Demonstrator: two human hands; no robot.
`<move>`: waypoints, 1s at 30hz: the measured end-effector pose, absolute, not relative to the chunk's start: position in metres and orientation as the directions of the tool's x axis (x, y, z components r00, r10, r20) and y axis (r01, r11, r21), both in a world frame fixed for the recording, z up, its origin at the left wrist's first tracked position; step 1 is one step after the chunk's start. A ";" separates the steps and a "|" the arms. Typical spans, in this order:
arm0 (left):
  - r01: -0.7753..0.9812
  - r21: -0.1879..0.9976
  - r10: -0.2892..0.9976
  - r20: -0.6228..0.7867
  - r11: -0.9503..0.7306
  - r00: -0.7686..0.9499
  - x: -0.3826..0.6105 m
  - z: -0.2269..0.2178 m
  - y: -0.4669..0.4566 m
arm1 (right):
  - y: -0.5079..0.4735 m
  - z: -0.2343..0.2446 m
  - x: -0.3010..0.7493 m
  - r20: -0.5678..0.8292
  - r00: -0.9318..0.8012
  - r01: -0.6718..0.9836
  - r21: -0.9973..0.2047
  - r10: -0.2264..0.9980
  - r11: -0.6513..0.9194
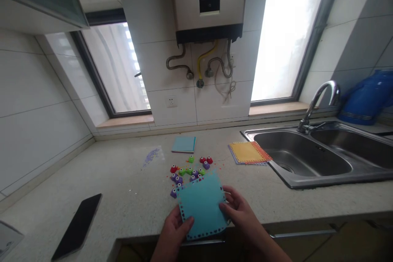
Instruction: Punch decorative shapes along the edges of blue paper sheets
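Note:
I hold a light blue paper square with punched holes along its edges, above the counter's front edge. My left hand grips its lower left corner, thumb on top. My right hand pinches its right edge. Just beyond the sheet lies a cluster of several small coloured craft punches, red, green and purple. A stack of blue paper lies further back. A pile of yellow and orange punched sheets rests beside the sink.
A steel double sink with a tap fills the right of the counter. A black phone lies front left. Purple paper bits are scattered mid-counter. A blue kettle stands far right. A water heater hangs on the wall.

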State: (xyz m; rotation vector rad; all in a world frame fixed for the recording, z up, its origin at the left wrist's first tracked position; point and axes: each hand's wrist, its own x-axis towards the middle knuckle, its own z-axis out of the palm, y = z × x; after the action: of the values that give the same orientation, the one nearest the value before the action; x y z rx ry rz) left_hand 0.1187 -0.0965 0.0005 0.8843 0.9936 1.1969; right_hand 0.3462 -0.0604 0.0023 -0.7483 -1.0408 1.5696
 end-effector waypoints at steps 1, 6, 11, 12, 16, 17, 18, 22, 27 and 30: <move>-0.273 0.945 0.982 -0.159 0.181 0.102 0.117 0.007 -0.099 | -0.063 0.001 0.346 0.034 -0.248 -0.391 -0.918 0.968 -0.068; -0.119 0.988 0.994 -0.099 0.103 0.036 0.113 0.024 -0.106 | -0.071 0.006 0.344 -0.035 -0.265 -0.254 -0.961 0.964 -0.105; -0.029 0.999 1.000 -0.021 0.020 -0.009 0.114 0.032 -0.105 | -0.063 0.024 0.345 0.027 -0.184 -0.054 -0.998 0.983 0.017; -0.010 1.000 1.000 -0.011 0.011 -0.026 0.114 0.036 -0.104 | -0.060 0.029 0.345 0.052 -0.163 -0.012 -0.999 0.985 0.051; 0.053 0.998 0.988 0.052 -0.045 -0.143 0.109 0.058 -0.097 | -0.048 0.052 0.344 0.143 -0.107 0.056 -0.987 0.984 0.150; 0.045 0.998 0.985 0.051 -0.044 -0.166 0.108 0.063 -0.095 | -0.045 0.059 0.343 0.169 -0.110 0.034 -0.984 0.979 0.174; 0.028 0.999 0.980 0.045 -0.040 -0.195 0.106 0.066 -0.094 | -0.041 0.065 0.342 0.195 -0.093 0.005 -0.980 0.976 0.197; -0.006 1.000 0.983 0.013 -0.014 -0.181 0.101 0.058 -0.102 | -0.021 0.093 0.341 0.302 -0.002 -0.012 -0.953 0.953 0.302; 0.045 0.973 0.966 -0.229 0.225 0.119 0.108 0.010 -0.147 | 0.008 0.128 0.345 0.401 0.085 -0.083 -0.909 0.912 0.407; 0.206 0.905 0.876 -0.417 0.373 0.244 0.113 -0.003 -0.184 | 0.024 0.147 0.347 0.424 0.107 -0.118 -0.893 0.899 0.435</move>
State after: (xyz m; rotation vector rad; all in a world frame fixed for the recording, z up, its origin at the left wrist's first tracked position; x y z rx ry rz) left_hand 0.1132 -0.1838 -0.0034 1.1275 1.2703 0.6232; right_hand 0.3466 0.0239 0.1472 -0.8185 -1.2309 0.8877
